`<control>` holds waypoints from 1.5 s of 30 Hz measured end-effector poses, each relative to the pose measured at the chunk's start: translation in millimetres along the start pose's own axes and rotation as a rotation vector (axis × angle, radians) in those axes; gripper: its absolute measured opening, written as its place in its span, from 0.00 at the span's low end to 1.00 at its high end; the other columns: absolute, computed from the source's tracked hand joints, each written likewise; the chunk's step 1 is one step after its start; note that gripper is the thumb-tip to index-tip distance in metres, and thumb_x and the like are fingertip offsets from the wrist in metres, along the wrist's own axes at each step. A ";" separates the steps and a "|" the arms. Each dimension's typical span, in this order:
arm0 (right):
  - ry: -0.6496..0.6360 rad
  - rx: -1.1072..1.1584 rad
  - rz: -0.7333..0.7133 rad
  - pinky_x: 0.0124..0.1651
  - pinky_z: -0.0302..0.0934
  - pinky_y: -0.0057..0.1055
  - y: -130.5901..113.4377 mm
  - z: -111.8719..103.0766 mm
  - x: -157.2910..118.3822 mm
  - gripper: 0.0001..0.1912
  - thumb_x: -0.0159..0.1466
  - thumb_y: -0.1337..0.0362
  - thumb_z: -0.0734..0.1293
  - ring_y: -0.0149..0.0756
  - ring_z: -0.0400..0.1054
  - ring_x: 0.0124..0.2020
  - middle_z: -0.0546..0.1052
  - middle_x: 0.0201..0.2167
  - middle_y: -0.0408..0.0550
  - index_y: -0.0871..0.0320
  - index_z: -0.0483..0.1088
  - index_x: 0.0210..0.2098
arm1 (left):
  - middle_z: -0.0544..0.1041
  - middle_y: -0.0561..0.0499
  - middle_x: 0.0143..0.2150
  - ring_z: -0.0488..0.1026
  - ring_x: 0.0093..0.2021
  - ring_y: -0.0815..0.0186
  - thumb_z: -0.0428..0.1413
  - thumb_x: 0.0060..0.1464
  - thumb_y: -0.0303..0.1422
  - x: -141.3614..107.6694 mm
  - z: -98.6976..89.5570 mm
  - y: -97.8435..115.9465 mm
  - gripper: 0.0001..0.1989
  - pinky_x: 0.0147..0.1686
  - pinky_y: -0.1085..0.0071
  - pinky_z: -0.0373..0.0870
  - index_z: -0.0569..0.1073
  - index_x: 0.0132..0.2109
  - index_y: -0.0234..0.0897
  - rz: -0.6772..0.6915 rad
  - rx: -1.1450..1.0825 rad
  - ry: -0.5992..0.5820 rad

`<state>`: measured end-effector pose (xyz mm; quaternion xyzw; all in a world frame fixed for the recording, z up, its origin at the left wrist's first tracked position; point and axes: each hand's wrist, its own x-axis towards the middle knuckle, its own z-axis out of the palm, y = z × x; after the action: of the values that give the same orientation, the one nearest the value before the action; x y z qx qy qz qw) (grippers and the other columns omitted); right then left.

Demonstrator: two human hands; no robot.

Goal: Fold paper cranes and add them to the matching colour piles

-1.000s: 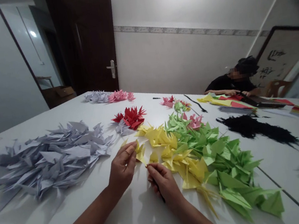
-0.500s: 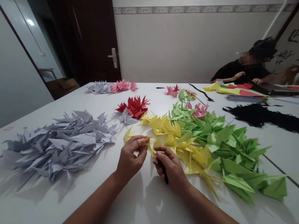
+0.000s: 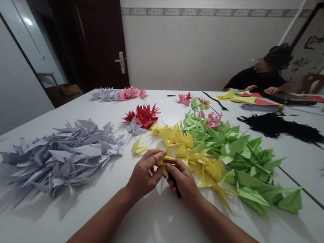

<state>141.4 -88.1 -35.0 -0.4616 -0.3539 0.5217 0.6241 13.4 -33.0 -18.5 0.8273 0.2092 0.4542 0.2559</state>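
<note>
My left hand and my right hand meet low over the white table, pinching a folded yellow paper piece between them. The right hand also grips a thin black strip, whose upper end is hidden by my fingers. Right beside that hand lies a heap of yellow origami cranes, running into a larger heap of green paper cranes. One loose yellow crane lies just beyond my left hand. A big pile of lilac-grey paper cranes sits further left.
Red cranes, pink cranes and a black shredded heap lie across the white table. A seated person works at coloured paper sheets at the far right. A dark door stands behind.
My hands have come closer together, with the left hand now on the yellow piece beside the right. The view has shifted slightly.
</note>
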 end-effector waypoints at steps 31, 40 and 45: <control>-0.185 -0.127 -0.051 0.17 0.48 0.20 5.9 3.6 -5.4 0.20 0.50 0.49 0.70 0.22 0.54 0.15 0.64 0.16 0.36 0.59 0.69 0.33 | 0.72 0.45 0.44 0.64 0.19 0.79 0.54 0.51 0.33 14.0 -31.3 -34.6 0.13 0.19 0.79 0.66 0.72 0.43 0.33 -0.319 0.133 0.374; -0.721 -0.299 0.099 0.25 0.55 0.23 1.1 -1.2 -16.8 0.16 0.53 0.53 0.69 0.24 0.60 0.19 0.69 0.18 0.39 0.58 0.76 0.35 | 0.75 0.41 0.45 0.74 0.42 0.65 0.52 0.52 0.25 2.6 -0.7 -17.8 0.11 0.32 0.73 0.74 0.74 0.43 0.36 0.016 0.054 -0.019; -0.724 -0.291 0.102 0.25 0.57 0.23 -0.6 -2.2 -15.5 0.16 0.52 0.53 0.70 0.25 0.63 0.19 0.71 0.19 0.39 0.57 0.76 0.35 | 0.75 0.43 0.45 0.73 0.44 0.62 0.54 0.50 0.25 1.8 11.7 -31.4 0.12 0.40 0.66 0.74 0.76 0.42 0.38 0.007 0.138 -0.091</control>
<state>140.4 -103.7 -34.5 -0.3484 -0.5979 0.6255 0.3604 20.8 -10.2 -42.0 0.8636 0.2252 0.4014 0.2059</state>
